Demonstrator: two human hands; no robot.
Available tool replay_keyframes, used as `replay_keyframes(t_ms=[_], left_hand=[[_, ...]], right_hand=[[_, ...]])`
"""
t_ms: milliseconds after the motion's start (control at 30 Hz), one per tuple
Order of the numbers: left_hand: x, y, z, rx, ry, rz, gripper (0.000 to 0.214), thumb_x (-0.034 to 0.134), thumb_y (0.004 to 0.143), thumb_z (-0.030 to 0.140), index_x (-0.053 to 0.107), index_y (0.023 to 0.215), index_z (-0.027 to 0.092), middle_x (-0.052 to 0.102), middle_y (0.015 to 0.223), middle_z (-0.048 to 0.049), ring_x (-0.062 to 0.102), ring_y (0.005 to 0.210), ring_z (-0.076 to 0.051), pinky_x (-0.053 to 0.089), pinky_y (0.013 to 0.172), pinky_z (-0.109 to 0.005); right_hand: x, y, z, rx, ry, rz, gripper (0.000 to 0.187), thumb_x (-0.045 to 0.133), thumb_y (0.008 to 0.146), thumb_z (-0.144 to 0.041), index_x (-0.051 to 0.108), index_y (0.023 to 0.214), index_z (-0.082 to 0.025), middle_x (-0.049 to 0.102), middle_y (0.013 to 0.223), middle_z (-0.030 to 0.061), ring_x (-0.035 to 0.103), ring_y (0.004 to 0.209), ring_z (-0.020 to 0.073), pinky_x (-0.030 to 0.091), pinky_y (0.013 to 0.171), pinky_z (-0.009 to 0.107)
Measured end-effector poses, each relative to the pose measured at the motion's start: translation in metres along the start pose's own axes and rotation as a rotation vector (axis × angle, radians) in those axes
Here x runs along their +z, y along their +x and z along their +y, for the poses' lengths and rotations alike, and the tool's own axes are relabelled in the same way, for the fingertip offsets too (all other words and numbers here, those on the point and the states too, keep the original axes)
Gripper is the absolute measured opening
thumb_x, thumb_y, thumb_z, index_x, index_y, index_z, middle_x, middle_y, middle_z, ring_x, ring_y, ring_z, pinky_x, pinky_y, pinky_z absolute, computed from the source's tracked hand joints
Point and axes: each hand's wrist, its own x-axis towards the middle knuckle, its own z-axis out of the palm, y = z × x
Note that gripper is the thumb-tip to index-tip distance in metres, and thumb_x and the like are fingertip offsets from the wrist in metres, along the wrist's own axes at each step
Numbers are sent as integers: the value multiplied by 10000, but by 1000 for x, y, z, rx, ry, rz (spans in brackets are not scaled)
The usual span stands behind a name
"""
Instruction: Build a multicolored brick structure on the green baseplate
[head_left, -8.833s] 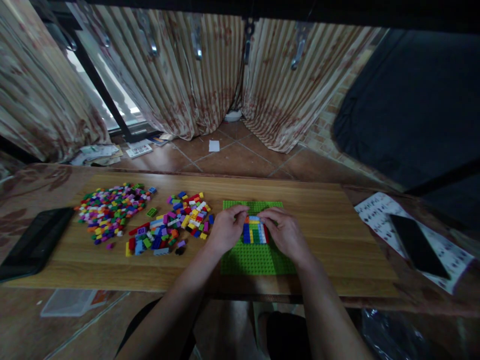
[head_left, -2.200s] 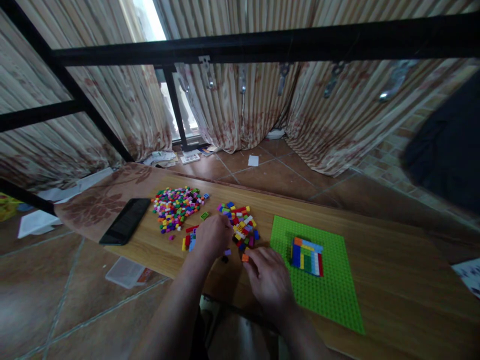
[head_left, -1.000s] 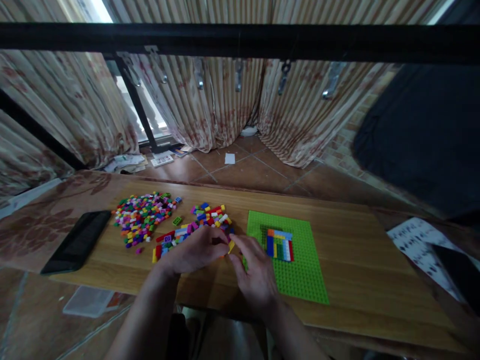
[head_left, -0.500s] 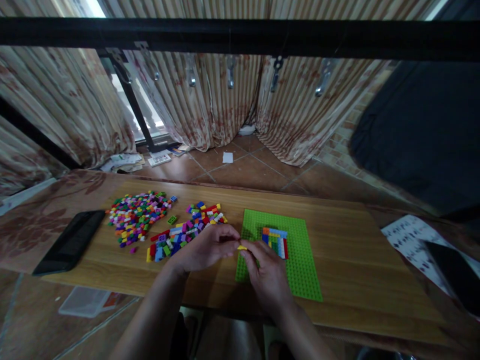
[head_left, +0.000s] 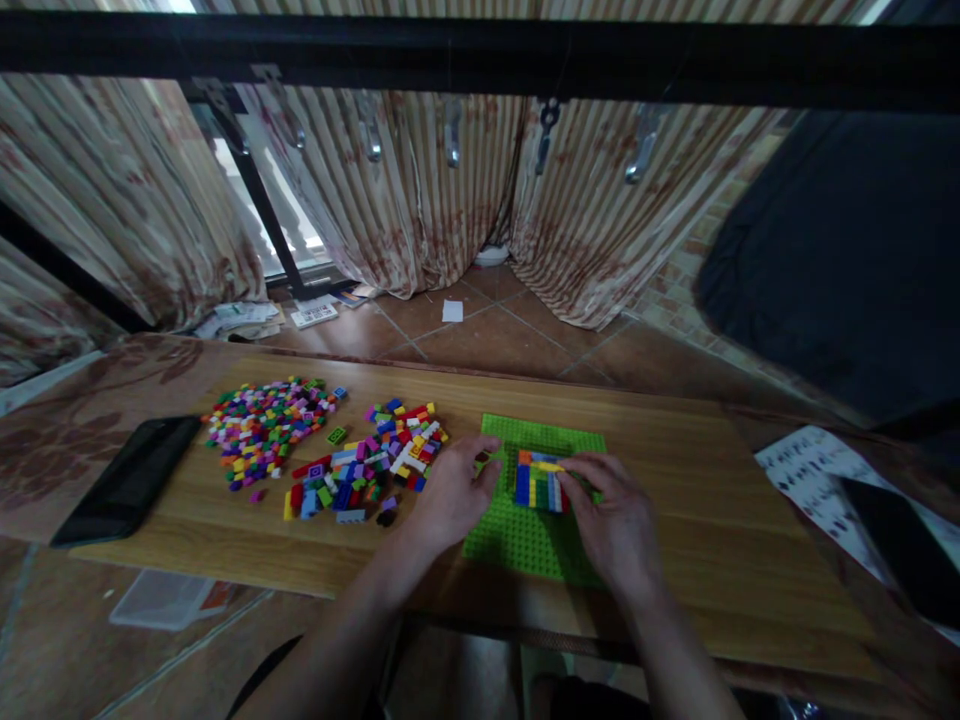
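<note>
The right hand (head_left: 621, 520) is hiding part of a brick build (head_left: 534, 492), while marks on a printed sheet (head_left: 806, 460) are appearing too small to read.

I see bare skin from fingertips to elbow: left hand (head_left: 454, 497) and left forearm (head_left: 360, 615) toward seven o'clock, right hand (head_left: 619, 515) and right forearm (head_left: 679, 650) toward five. Plain dark clothing (head_left: 600, 702) shows near half past five, dimly lit.
</note>
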Motion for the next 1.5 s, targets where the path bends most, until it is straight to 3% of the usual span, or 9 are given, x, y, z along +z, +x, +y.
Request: replay_keyframes(t_ms=[200, 367, 633, 933, 1200, 1500], left_hand=[[16, 14, 5, 36, -2, -17, 333, 509, 894, 186, 662, 1190, 188, 679, 1237, -73, 629, 1125, -204, 493, 997, -343], [29, 23, 5, 30, -83, -51, 332, 514, 896, 180, 663, 1193, 185, 693, 1222, -61, 636, 1136, -190, 488, 1020, -328], [35, 26, 8, 40, -99, -81, 292, 542, 888, 197, 694, 1135, 170, 724, 1150, -66, 665, 1074, -194, 510, 980, -326], [43, 30, 6, 25, -85, -32, 296, 541, 866, 182, 728, 1095, 173, 742, 1095, -67, 686, 1009, -197, 523, 932, -312], [44, 30, 7, 0, -64, -24, 272, 543, 854, 199, 757, 1022, 194, 766, 963, -39, 699, 874, -186, 535, 805, -288], [44, 31, 18, -33, -50, 3, 254, 546, 831, 142, 773, 936, 191, 771, 923, -34, 702, 862, -183, 520, 789, -280]], right_hand=[[11, 6, 13, -13, -23, 8, 240, 577, 900, -384, 763, 915, -233, 662, 1051, 92, 627, 979, 237, 507, 880, 418], [16, 6, 17, -18, -42, 12, 231, 587, 888, -368, 768, 925, -231, 663, 1110, 101, 627, 1020, 251, 506, 902, 444], [20, 7, 11, 37, -11, 36, 222, 597, 859, -343, 764, 903, -205, 668, 1102, 119, 634, 1010, 254, 501, 915, 445], [18, 11, 12, 173, 135, 4, 280, 649, 795, -396, 745, 971, -200, 678, 1091, 113, 636, 1016, 255, 492, 923, 437], [18, 16, 16, 288, 197, -29, 312, 619, 800, -413, 745, 950, -169, 714, 994, 111, 661, 905, 241, 505, 847, 402], [23, 17, 13, 366, 226, -30, 311, 617, 762, -421, 760, 886, -175, 744, 901, 96, 667, 817, 240, 503, 775, 388]])
